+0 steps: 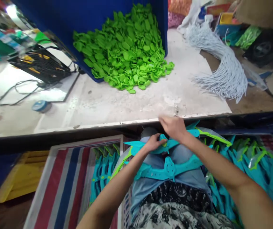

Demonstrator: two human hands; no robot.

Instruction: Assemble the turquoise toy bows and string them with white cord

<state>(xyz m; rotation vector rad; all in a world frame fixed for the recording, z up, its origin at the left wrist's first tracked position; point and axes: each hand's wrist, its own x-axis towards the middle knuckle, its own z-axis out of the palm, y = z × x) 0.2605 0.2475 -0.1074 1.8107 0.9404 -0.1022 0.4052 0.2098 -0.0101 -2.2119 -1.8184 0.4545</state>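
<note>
On my lap lies a turquoise plastic bow-shaped part (185, 137) with lime-green edging on its curved arms. My left hand (154, 143) is closed around it beside its middle, the thumb near a small yellow-green spot. My right hand (174, 128) is raised over the same part, close to the table's front edge. Its fingers are smeared by motion, so whether they hold anything is hidden. Nearer my body, a second turquoise bow-shaped part (168, 170) rests across my thighs, touched by neither hand.
A tilted blue bin (55, 22) spills small lime-green plastic pieces (129, 47) onto the white tabletop (117, 109). White cords (224, 63) hang at the right. A blue round lid (40, 106) and a black fan (40, 63) stand left. Crates with turquoise parts (258, 168) flank my legs.
</note>
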